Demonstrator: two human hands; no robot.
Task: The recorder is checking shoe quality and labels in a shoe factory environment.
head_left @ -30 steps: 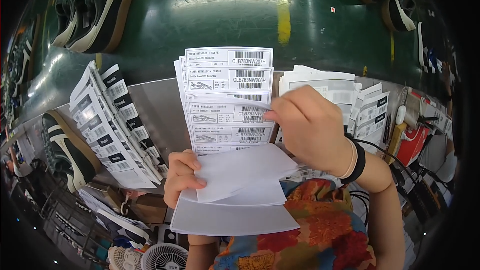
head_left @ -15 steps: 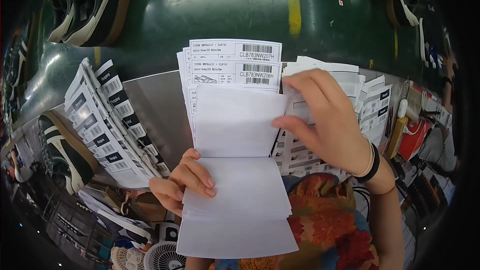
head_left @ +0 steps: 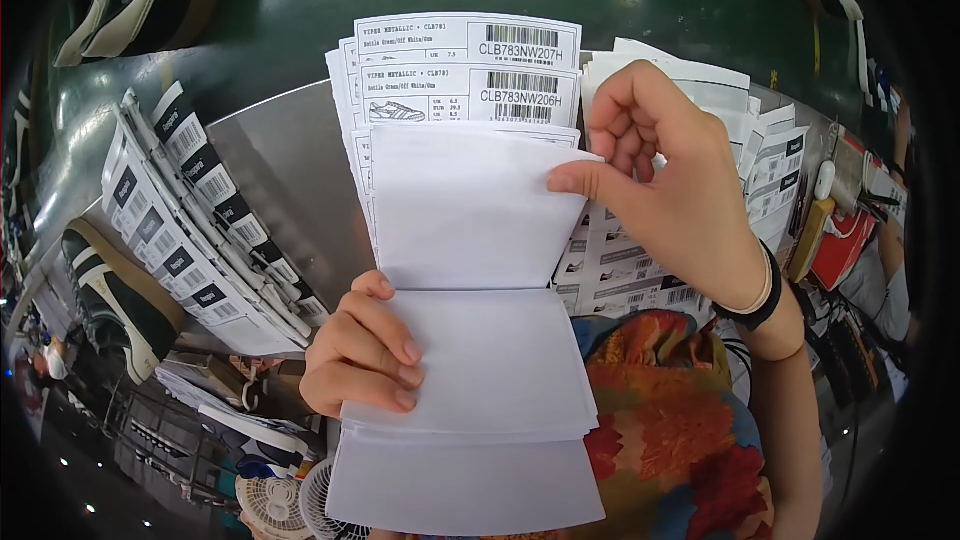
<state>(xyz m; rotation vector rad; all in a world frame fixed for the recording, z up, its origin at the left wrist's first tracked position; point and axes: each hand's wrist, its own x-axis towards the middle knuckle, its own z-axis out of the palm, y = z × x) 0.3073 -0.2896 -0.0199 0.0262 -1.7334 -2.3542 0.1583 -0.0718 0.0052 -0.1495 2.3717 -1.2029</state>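
Since the frame half a second back, one more sheet has turned over toward the bottom of the frame, and the right hand (head_left: 665,190) sits higher on the stack of label sheets (head_left: 465,210), now pinching the right edge of a blank white sheet between thumb and forefinger. That stack fills the centre of the frame, fanned upward, with printed barcode labels showing at its top. Below the fold, the turned-down sheets (head_left: 480,390) hang toward the lower edge. At lower left of centre the left hand (head_left: 365,355) grips the stack at the fold, fingers curled over the turned-down sheets and thumb hidden behind. A black wristband (head_left: 765,300) circles the right wrist. Rows of other labels (head_left: 190,230) lie on the grey table (head_left: 290,170) at left, and more label sheets (head_left: 720,110) lie behind the right hand. Dark sports shoes (head_left: 115,295) stand at the left edge.
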